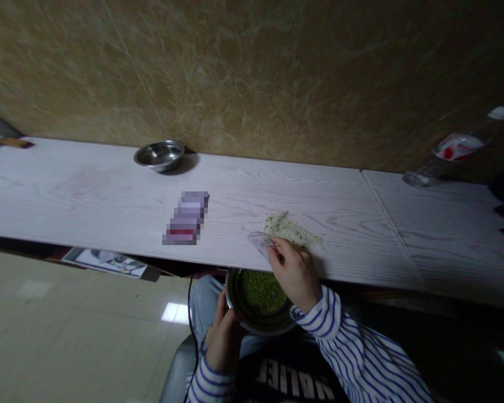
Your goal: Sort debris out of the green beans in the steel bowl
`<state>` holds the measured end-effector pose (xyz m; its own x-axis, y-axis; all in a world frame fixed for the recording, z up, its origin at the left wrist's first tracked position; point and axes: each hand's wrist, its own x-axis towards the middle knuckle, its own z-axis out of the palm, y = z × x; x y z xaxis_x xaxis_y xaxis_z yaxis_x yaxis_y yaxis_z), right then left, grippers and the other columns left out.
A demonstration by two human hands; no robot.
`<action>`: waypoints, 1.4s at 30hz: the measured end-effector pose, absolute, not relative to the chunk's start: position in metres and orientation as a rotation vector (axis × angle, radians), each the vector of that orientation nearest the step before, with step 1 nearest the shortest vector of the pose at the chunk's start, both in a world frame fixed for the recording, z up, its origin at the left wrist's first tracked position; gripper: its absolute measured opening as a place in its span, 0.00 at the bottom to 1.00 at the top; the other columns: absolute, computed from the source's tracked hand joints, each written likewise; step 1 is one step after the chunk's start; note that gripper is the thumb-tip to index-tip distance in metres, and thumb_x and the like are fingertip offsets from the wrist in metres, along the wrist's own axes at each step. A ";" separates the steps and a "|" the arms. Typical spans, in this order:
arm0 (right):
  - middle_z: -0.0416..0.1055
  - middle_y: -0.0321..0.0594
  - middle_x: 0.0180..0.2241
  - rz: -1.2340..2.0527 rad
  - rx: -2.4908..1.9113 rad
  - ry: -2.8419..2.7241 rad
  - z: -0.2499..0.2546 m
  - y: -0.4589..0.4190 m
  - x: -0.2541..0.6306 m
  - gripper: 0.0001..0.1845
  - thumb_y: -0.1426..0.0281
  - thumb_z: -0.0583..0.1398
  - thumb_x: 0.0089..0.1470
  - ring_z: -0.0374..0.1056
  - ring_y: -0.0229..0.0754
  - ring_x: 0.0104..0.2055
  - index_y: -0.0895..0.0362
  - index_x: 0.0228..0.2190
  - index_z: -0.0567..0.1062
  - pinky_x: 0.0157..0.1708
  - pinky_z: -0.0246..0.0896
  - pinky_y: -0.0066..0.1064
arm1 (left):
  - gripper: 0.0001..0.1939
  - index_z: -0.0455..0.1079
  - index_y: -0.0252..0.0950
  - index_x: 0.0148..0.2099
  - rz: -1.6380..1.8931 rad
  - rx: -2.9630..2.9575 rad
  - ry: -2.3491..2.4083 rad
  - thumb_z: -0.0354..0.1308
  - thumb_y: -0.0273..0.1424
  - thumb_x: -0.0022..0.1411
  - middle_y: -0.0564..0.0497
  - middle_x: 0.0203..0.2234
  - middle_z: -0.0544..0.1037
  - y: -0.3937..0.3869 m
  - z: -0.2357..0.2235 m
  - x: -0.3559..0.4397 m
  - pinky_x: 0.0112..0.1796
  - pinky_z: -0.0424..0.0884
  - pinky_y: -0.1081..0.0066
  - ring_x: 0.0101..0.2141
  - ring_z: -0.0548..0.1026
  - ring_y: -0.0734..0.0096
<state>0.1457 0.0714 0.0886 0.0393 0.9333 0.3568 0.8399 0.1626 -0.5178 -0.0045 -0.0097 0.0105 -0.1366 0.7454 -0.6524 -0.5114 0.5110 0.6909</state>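
Note:
My left hand [223,338] grips the left rim of a metal bowl [264,327], which is held at my lap just under the table's front edge. Small green beans [264,291], like mung beans, cover its bottom. Above the bowl, at the table edge, my right hand [296,274] pinches a thin, see-through plastic piece [260,243] between thumb and fingers; its exact kind is unclear. Just beyond that hand, a pale wet-looking patch with dark specks [292,228] lies on the white wood-grain table [235,184].
An empty-looking metal bowl [159,157] stands against the marbled wall [252,84]. A blurred-out flat rectangular object [187,218] lies left of my hands. On the right, a clear bottle with a red-and-white label [453,148] stands by the wall. A printed box [109,262] sits below the table edge.

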 end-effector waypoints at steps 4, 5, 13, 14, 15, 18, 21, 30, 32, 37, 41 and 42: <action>0.82 0.42 0.32 0.169 -1.767 -1.750 0.087 0.073 0.165 0.12 0.72 0.57 0.58 0.79 0.46 0.33 0.56 0.43 0.77 0.33 0.71 0.31 | 0.43 0.60 0.43 0.65 1.136 0.153 1.199 0.61 0.28 0.43 0.45 0.45 0.76 -0.010 0.014 -0.003 0.33 0.74 0.65 0.39 0.75 0.55; 0.82 0.42 0.32 0.162 -1.780 -1.742 0.086 0.073 0.169 0.12 0.71 0.56 0.59 0.79 0.46 0.33 0.56 0.42 0.77 0.33 0.71 0.31 | 0.43 0.59 0.43 0.65 1.140 0.148 1.183 0.61 0.28 0.44 0.45 0.47 0.76 -0.010 0.015 -0.002 0.35 0.74 0.64 0.41 0.75 0.54; 0.82 0.42 0.32 0.117 -1.799 -1.672 0.089 0.073 0.194 0.12 0.68 0.56 0.58 0.79 0.46 0.33 0.54 0.40 0.78 0.33 0.72 0.32 | 0.43 0.57 0.42 0.65 1.086 0.168 1.186 0.61 0.28 0.45 0.45 0.43 0.77 -0.007 0.022 0.004 0.37 0.75 0.60 0.43 0.76 0.51; 0.82 0.42 0.32 0.140 -1.797 -1.651 0.089 0.072 0.196 0.11 0.68 0.56 0.58 0.79 0.46 0.33 0.53 0.40 0.78 0.33 0.72 0.32 | 0.43 0.58 0.42 0.65 1.086 0.178 1.188 0.61 0.28 0.45 0.46 0.42 0.77 -0.007 0.024 0.005 0.37 0.75 0.60 0.43 0.76 0.51; 0.82 0.42 0.32 0.164 -1.791 -1.628 0.090 0.072 0.199 0.11 0.68 0.57 0.58 0.79 0.46 0.34 0.53 0.40 0.78 0.34 0.72 0.32 | 0.42 0.58 0.41 0.65 1.091 0.186 1.184 0.61 0.28 0.45 0.46 0.42 0.78 -0.007 0.025 0.006 0.37 0.75 0.60 0.44 0.76 0.50; 0.82 0.44 0.35 0.244 -1.756 -1.558 0.092 0.072 0.212 0.11 0.66 0.58 0.57 0.79 0.48 0.38 0.54 0.40 0.77 0.37 0.73 0.34 | 0.41 0.59 0.40 0.64 1.123 0.182 1.141 0.61 0.28 0.46 0.45 0.44 0.78 -0.007 0.028 0.008 0.39 0.74 0.61 0.47 0.75 0.50; 0.82 0.45 0.34 0.295 -1.712 -1.511 0.093 0.074 0.229 0.11 0.65 0.59 0.56 0.79 0.48 0.37 0.55 0.39 0.77 0.36 0.73 0.34 | 0.40 0.58 0.41 0.64 1.126 0.177 1.119 0.61 0.27 0.46 0.44 0.46 0.77 -0.007 0.030 0.009 0.40 0.74 0.60 0.49 0.74 0.50; 0.82 0.42 0.30 0.349 -1.711 -1.552 0.096 0.070 0.236 0.10 0.66 0.60 0.55 0.79 0.47 0.33 0.54 0.38 0.78 0.32 0.73 0.32 | 0.39 0.62 0.42 0.62 1.090 0.196 1.161 0.61 0.28 0.45 0.44 0.51 0.75 -0.004 0.026 0.011 0.39 0.73 0.63 0.49 0.73 0.52; 0.82 0.42 0.31 0.352 -1.708 -1.574 0.096 0.067 0.229 0.10 0.66 0.59 0.55 0.80 0.47 0.34 0.54 0.38 0.78 0.33 0.73 0.32 | 0.40 0.61 0.41 0.63 1.091 0.207 1.154 0.61 0.28 0.45 0.44 0.52 0.74 -0.004 0.026 0.011 0.38 0.73 0.63 0.49 0.73 0.53; 0.82 0.43 0.34 0.311 -1.719 -1.585 0.091 0.065 0.224 0.10 0.66 0.59 0.55 0.80 0.48 0.36 0.53 0.39 0.78 0.35 0.73 0.34 | 0.39 0.61 0.42 0.62 1.075 0.228 1.185 0.61 0.29 0.45 0.44 0.49 0.75 -0.004 0.026 0.009 0.35 0.73 0.64 0.45 0.74 0.54; 0.82 0.43 0.33 0.319 -1.742 -1.604 0.090 0.063 0.223 0.10 0.66 0.59 0.56 0.80 0.48 0.36 0.54 0.39 0.78 0.35 0.74 0.34 | 0.40 0.61 0.42 0.62 1.081 0.214 1.196 0.60 0.29 0.43 0.46 0.44 0.77 -0.005 0.024 0.009 0.33 0.73 0.64 0.41 0.75 0.55; 0.82 0.43 0.33 0.331 -1.743 -1.607 0.090 0.063 0.222 0.10 0.66 0.59 0.56 0.80 0.48 0.36 0.54 0.39 0.78 0.35 0.74 0.35 | 0.40 0.61 0.42 0.62 1.085 0.207 1.191 0.60 0.28 0.43 0.46 0.42 0.77 -0.005 0.024 0.009 0.33 0.73 0.64 0.40 0.75 0.55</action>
